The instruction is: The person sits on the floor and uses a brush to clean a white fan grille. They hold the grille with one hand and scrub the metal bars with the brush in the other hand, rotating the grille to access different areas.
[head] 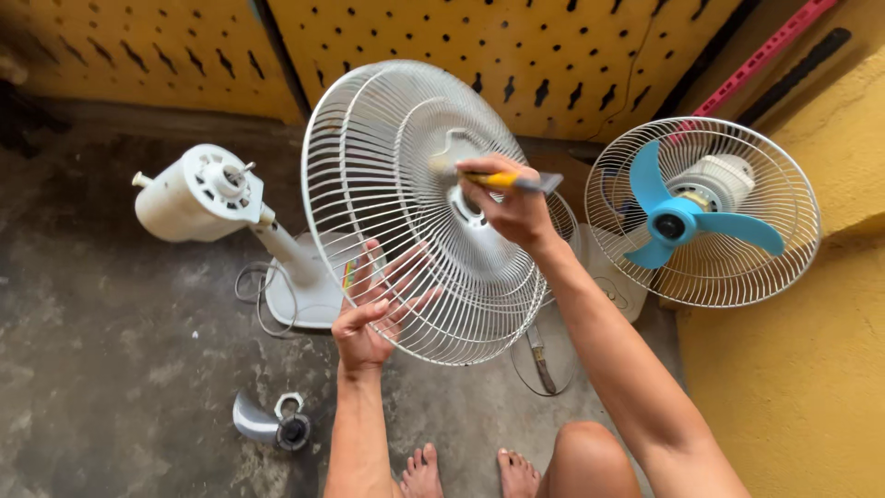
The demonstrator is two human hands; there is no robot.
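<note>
My left hand (369,314) grips the lower rim of a white wire fan guard (396,166), holding it upright and tilted in front of me, fingers showing through the wires. My right hand (512,207) holds a yellow-handled brush (512,181) against the guard's centre hub, its dark end pointing right. Behind the guard on the left stands a stripped white fan body (198,194) with its motor shaft bare, on a white base (309,290).
A second fan (705,212) with blue blades and a white guard stands at the right against a yellow wall (811,369). A grey fan blade piece (267,422) lies on the concrete floor. Cables (535,355) trail near my bare feet (461,472). Yellow perforated panels (516,55) stand behind.
</note>
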